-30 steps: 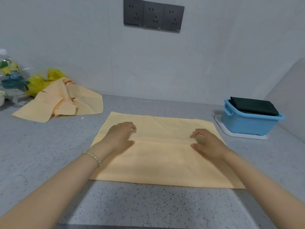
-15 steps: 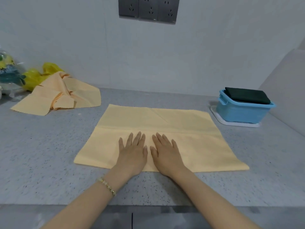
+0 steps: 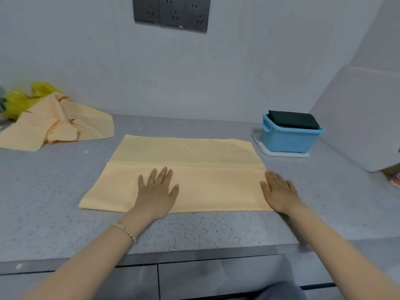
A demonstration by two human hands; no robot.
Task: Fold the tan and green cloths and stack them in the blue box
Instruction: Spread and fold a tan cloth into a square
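On the speckled grey counter (image 3: 54,204), both hands lie flat on the half-folded tan cloth (image 3: 194,152); the left hand (image 3: 157,191) pins its middle. The right hand (image 3: 279,192), fingers straight, likely smooths the edge for folding.

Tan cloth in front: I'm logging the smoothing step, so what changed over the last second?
Both hands came off the fold line and pressed flat on the near half; then the right hand slid out to the right edge of the tan cloth, the left hand staying near the middle. Nothing gripped. The fold, blue box, green cloth and crumpled cloth stayed put.
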